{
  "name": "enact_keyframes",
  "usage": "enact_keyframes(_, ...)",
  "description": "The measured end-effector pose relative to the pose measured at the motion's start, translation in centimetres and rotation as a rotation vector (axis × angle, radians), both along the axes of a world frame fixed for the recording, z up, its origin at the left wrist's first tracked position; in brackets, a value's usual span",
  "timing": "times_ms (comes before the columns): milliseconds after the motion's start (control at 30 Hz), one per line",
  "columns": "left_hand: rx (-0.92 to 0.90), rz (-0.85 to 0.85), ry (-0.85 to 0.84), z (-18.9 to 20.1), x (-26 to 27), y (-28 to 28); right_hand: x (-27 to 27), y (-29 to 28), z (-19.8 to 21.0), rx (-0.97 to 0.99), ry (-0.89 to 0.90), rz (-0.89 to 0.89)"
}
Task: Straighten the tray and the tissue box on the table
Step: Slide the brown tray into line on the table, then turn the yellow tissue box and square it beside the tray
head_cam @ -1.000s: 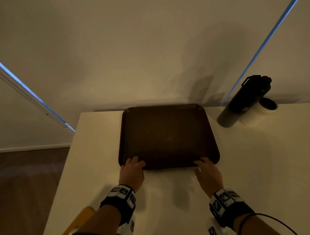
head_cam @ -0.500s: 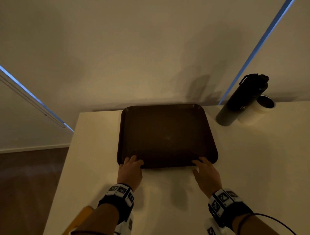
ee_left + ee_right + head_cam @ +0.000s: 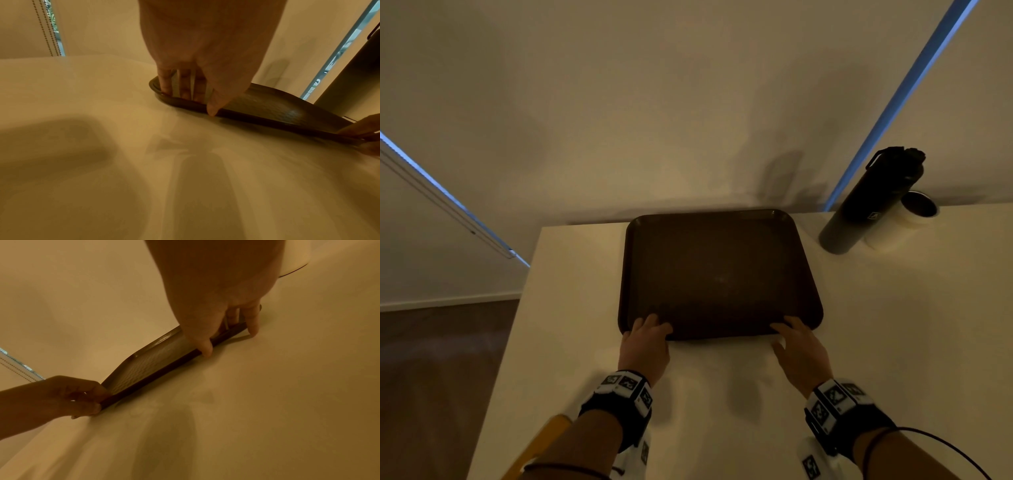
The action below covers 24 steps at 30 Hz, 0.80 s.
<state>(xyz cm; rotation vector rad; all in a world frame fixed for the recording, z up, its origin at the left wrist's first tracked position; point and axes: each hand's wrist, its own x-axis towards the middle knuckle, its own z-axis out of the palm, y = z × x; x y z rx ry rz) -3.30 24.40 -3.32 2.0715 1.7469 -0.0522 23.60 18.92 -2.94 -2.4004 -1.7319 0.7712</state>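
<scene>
White and smooth, the table (image 3: 592, 342) is the biggest thing here, and it stands against a plain wall. On it, near the far edge, lies the dark brown tray (image 3: 719, 274). It lies flat, and its far side runs along the back edge of the table. Right of the tray, well apart from it, a tall black bottle (image 3: 866, 205) stands upright. A white cup (image 3: 907, 219) stands just beside the bottle, on its right.

Both hands are at the near edge of the tray. At the near left corner, the left hand (image 3: 645, 346) pinches the rim, with fingers (image 3: 164, 81) laid inside the tray and the thumb on the outside. Over at the near right corner, the right hand (image 3: 799, 349) grips the rim the same way, with its thumb (image 3: 205, 347) at the outer edge and one fingertip down on the table. The tissue box cannot be seen in any view.
</scene>
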Motion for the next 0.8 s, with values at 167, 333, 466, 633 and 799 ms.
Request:
enact_keyframes(167, 0.032, -0.008, -0.058, 1.5, 0.2, -0.2, -0.5, -0.1, 1.0, 0.03, 0.013, 0.026)
enact_keyframes(333, 0.103, 0.028, -0.153, 5.5, 0.7, -1.7, -3.7, -1.1, 3.9, 0.156, 0.084, 0.167)
enact_keyframes(466, 0.151, 0.1, -0.199, 7.2, -1.2, -4.6, -7.0, -2.3, 5.8, 0.179, 0.167, 0.339)
enact_keyframes(633, 0.15, 0.246, -0.177, 7.9, -5.0, -9.9, -11.1, -5.7, 6.3, 0.135, 0.224, 0.51)
enact_keyframes(799, 0.198, 0.503, -0.19, 8.1, -10.4, -15.9, -15.5, -10.1, 5.3, 0.035, 0.367, 0.568)
